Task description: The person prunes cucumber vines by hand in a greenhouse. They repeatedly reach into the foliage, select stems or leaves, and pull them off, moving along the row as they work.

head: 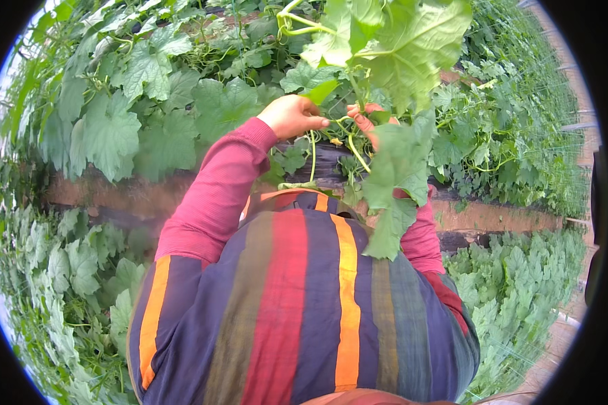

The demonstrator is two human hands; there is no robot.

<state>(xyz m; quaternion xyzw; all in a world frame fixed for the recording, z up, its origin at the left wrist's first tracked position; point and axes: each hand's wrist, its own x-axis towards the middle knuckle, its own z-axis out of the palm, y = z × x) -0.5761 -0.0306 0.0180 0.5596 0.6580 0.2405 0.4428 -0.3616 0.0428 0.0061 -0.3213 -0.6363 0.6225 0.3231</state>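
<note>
My left hand [295,117] has thumb and fingers pinched together beside a broad-leaved climbing vine, seemingly on a thin green stalk [312,158] that hangs just below it. My right hand [368,122] is curled around the green vine stem [357,91], partly hidden by leaves. Above both hands spreads a large, bright vine leaf [410,48]. Another big leaf [397,169] droops in front of my right forearm. A curling stalk [357,152] runs down from between the hands, near a small yellow flower [336,142].
Dense leafy vines [106,121] stand ahead on both sides, with thin strings among them. Black plastic mulch [329,162] covers the bed in front. A strip of brown soil [496,215] crosses behind my arms, and more vine rows [527,288] grow behind me.
</note>
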